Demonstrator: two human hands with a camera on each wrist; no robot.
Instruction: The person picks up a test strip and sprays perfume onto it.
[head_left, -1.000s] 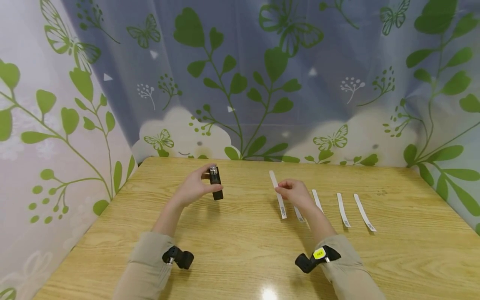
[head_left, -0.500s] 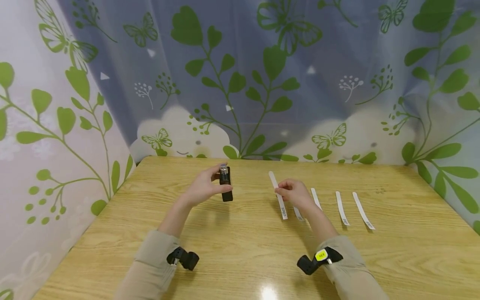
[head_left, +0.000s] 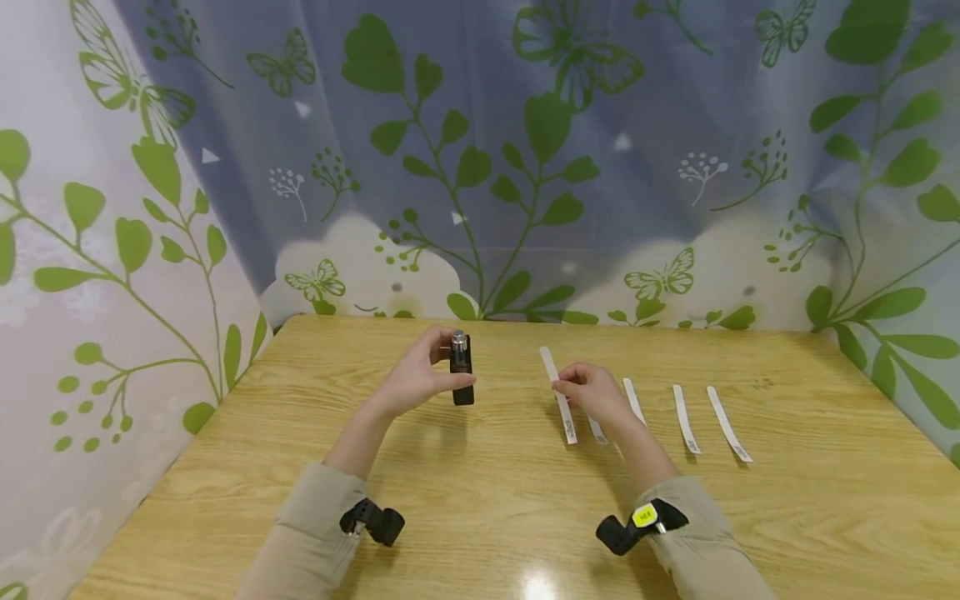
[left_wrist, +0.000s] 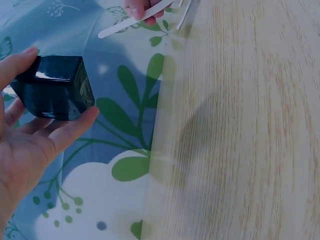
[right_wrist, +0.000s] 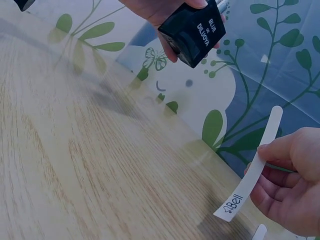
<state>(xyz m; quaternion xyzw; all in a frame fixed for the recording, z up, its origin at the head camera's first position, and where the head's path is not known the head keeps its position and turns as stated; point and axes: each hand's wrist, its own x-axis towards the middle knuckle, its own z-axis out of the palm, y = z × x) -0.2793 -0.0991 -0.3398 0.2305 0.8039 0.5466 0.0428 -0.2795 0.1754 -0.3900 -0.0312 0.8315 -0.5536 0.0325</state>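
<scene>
A dark glass perfume bottle (head_left: 462, 385) with a silver spray top stands upright in my left hand (head_left: 420, 379), held above the table between thumb and fingers. White lettering shows on the bottle (right_wrist: 187, 37) in the right wrist view. Its glossy base faces the camera in the left wrist view. To the right, my right hand (head_left: 596, 393) pinches a white paper test strip (head_left: 560, 408) between thumb and fingertips, rounded end up. Small dark print, "Bell", marks the lower end of this strip (right_wrist: 250, 180). A gap separates the bottle from the strip.
Several more white test strips (head_left: 686, 421) lie in a row on the wooden table (head_left: 480, 500), beside and right of my right hand, some partly hidden by it. A patterned curtain (head_left: 480, 167) hangs behind the table's far edge.
My left hand has carried the perfume bottle to the right, closer to the strip, mostly in the earlier half second. My right hand and its strip have barely moved.
</scene>
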